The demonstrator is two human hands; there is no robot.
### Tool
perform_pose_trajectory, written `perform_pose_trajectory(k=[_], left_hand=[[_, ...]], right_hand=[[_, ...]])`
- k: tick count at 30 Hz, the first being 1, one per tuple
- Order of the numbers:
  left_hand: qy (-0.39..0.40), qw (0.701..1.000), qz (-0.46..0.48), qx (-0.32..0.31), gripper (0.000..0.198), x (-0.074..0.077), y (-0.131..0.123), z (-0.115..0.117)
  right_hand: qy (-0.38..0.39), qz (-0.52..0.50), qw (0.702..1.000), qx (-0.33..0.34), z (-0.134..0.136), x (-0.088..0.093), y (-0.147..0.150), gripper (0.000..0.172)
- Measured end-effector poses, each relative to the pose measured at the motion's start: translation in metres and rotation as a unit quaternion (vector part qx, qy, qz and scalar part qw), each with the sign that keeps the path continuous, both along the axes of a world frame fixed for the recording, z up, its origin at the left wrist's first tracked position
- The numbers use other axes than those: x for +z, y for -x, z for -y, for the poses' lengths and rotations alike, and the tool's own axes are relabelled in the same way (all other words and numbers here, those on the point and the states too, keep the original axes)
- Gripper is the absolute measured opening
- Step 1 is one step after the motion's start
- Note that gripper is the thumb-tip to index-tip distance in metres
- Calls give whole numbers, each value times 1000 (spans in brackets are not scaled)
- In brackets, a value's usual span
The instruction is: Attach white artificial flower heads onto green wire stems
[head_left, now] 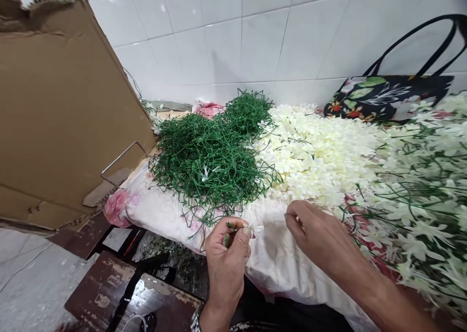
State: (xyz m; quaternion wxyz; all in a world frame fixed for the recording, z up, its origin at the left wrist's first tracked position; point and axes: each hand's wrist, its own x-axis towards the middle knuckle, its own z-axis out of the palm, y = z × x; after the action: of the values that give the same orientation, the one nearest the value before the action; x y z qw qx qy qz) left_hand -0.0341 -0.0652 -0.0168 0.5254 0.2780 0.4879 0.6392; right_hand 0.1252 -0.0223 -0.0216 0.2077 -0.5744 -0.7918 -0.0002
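Note:
My left hand is closed on a thin green stem, held between thumb and fingers at the near edge of the cloth. To its right, my right hand hovers over the cloth beside the pale petals, its fingers curled together; whatever they may hold is hidden. A tangled heap of green stems lies beyond my left hand. Loose cream-white petals are spread beyond my right hand. White flowers on green stems are piled at the far right.
A large cardboard box stands at the left, with a bent metal wire near it. Against the tiled wall sits a black floral bag. Below the cloth-covered surface is a worn brown stool.

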Motion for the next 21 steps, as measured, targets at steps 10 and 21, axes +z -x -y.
perform_pose_trajectory(k=[10,21], left_hand=[[-7,999,-36,-16,14,0,-9,5],[-154,921,-352,61,9,-12,-13,15]], right_hand=[[162,-312,932,90,41,35,6,16],[169,-323,929,60,41,29,13,16]])
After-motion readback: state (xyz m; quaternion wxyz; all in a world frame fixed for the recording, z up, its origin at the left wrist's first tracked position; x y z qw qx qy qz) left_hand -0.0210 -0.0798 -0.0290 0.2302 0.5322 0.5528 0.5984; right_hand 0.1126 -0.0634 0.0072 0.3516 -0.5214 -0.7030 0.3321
